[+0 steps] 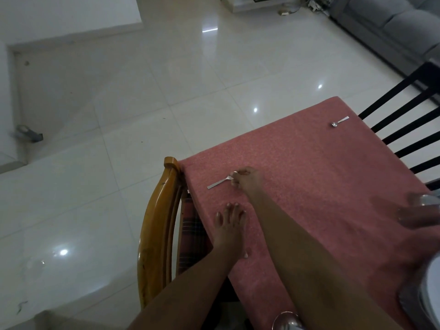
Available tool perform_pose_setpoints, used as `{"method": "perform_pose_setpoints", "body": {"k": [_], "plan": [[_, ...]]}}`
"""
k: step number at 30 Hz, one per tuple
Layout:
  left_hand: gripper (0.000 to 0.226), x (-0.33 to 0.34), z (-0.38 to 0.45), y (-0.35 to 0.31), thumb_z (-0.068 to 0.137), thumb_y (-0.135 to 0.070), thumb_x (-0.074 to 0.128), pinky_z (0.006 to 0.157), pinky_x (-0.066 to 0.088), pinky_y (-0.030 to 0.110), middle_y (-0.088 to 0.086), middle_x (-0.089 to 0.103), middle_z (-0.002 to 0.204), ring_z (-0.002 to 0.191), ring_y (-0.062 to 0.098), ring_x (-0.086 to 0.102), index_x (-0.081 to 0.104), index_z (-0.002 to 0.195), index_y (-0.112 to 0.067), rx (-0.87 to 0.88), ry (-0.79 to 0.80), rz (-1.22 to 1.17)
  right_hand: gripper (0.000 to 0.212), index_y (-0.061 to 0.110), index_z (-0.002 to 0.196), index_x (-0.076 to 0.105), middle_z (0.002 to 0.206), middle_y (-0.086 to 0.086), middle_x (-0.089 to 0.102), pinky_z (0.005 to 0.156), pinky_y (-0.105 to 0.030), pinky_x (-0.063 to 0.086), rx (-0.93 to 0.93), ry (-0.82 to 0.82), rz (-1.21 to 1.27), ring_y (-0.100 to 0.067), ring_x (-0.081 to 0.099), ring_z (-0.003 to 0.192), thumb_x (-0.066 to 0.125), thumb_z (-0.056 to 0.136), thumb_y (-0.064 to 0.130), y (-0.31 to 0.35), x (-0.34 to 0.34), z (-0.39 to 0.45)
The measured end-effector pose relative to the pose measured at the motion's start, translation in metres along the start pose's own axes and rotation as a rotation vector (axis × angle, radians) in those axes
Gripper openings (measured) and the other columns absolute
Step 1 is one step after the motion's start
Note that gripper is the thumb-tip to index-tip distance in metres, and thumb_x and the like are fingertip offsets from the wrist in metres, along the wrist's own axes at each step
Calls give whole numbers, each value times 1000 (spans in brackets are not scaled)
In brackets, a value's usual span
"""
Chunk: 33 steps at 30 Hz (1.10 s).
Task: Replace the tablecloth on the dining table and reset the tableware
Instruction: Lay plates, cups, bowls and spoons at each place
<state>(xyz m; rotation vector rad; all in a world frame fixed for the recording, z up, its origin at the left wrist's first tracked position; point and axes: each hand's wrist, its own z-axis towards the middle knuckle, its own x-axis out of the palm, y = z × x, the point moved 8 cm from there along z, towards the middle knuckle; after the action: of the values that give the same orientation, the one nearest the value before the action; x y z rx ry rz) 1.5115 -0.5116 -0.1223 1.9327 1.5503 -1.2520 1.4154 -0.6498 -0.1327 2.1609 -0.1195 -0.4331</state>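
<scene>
A pink tablecloth (pixel 309 177) covers the dining table. My right hand (pixel 246 178) reaches across to the table's left edge, its fingertips pinched on the bowl end of a metal spoon (pixel 217 183) that lies on the cloth. My left hand (pixel 229 225) rests flat on the cloth nearer to me, fingers spread, holding nothing. A second small spoon (pixel 339 121) lies near the far corner. Another person's blurred hand (pixel 414 213) at the right edge holds a shiny metal vessel (pixel 428 201).
A yellow wooden chair (pixel 154 234) with a plaid cushion (pixel 192 232) stands against the table's left side. A black slatted chair (pixel 404 125) stands at the far right. A metal bowl rim (pixel 285 321) shows at the bottom. Glossy white tile floor surrounds the table; a grey sofa (pixel 392 22) lies beyond.
</scene>
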Motion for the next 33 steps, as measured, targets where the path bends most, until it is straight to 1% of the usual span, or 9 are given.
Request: {"method": "perform_pose_setpoints", "body": {"k": [5, 10, 14, 18, 21, 25, 28, 31, 33], "plan": [[112, -6, -5, -4, 82, -36, 76, 122, 1, 57, 11, -13, 164, 151, 36, -15, -5, 157, -15, 8, -6, -35, 41, 18, 117, 70, 97, 1, 71, 75, -43, 63, -178, -74, -162, -17, 72, 73, 72, 80, 1, 16, -50, -20], [77, -39, -13, -32, 90, -19, 57, 107, 41, 45, 5, 30, 154, 134, 29, 41, 15, 155, -22, 36, -107, -314, 25, 16, 89, 73, 81, -7, 71, 70, -50, 62, -236, -206, -102, -25, 71, 68, 64, 80, -6, 0, -150, -56], [58, -64, -17, -118, 92, -21, 60, 101, 44, 38, 5, 43, 145, 126, 28, 52, 36, 145, -17, 233, -168, -348, 30, 27, 80, 69, 75, -3, 66, 59, -37, 58, -293, -347, -26, -23, 69, 65, 67, 85, -3, -9, -245, -114], [53, -58, -43, -245, 89, -18, 64, 90, 52, 42, 0, 53, 133, 108, 24, 61, 44, 138, -20, 498, -183, -434, 23, 18, 84, 69, 78, -7, 65, 57, -30, 56, -300, -546, 58, -13, 67, 59, 66, 86, -5, -39, -353, -191], [58, -38, -67, -316, 86, -17, 65, 88, 53, 43, 0, 55, 129, 103, 22, 62, 43, 139, -22, 625, -137, -452, 17, 15, 87, 73, 79, -5, 72, 59, -28, 58, -265, -661, 32, -11, 69, 60, 68, 83, 0, -73, -414, -241], [60, 16, -99, -400, 82, -24, 54, 100, 48, 45, 9, 51, 137, 121, 29, 55, 39, 140, -23, 780, -94, -373, 15, 23, 84, 73, 78, 3, 73, 65, -35, 60, -199, -799, 14, -16, 73, 67, 72, 80, 9, -140, -497, -298], [80, 70, -107, -431, 82, -23, 62, 100, 45, 39, 10, 41, 147, 127, 31, 51, 25, 152, -20, 710, 40, -171, 14, 19, 86, 71, 80, -1, 72, 60, -34, 59, -70, -843, 46, -15, 73, 63, 67, 83, 5, -194, -540, -317], [87, 118, -111, -437, 82, -32, 68, 103, 39, 40, 12, 35, 150, 131, 32, 44, 20, 153, -15, 651, 95, 169, 13, 27, 83, 70, 84, 5, 73, 72, -39, 61, 1, -877, -21, -17, 72, 74, 66, 80, 15, -233, -577, -319], [103, 142, -114, -433, 77, -41, 75, 112, 33, 49, 17, 22, 157, 138, 39, 32, 14, 155, -14, 612, 79, 356, 14, 19, 96, 71, 95, 0, 72, 79, -28, 53, 46, -849, -140, -20, 69, 87, 72, 82, 16, -249, -599, -310]]}}
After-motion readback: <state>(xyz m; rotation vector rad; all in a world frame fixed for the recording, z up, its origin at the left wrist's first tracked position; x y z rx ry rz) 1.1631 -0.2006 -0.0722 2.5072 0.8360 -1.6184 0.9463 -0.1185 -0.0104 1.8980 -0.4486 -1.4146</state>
